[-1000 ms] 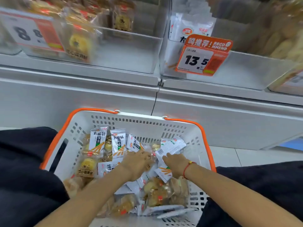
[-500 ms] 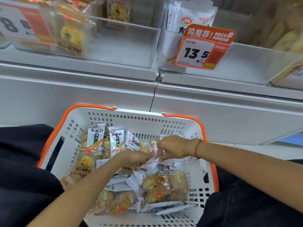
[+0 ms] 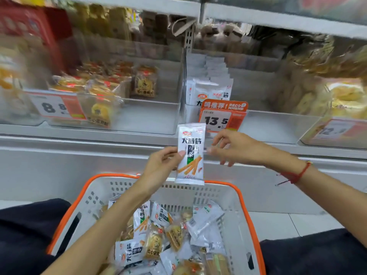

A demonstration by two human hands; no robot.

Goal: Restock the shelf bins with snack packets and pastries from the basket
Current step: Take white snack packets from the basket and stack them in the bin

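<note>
I see left hand [image 3: 162, 165] pinching snack packet [image 3: 190, 153] at 9 o'clock edge; right hand [image 3: 236, 147] spread, empty. Packet looks light, slick, floppy; I'd grip mid-edge.

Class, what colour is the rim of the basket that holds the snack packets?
Orange; the basket rim shows best in the head view.

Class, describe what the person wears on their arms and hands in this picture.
Both forearms are bare, no sleeves or gloves in view. The left hand shows nothing worn. By the right hand, a thin red string bracelet circles the wrist, loose ends trailing.
</note>
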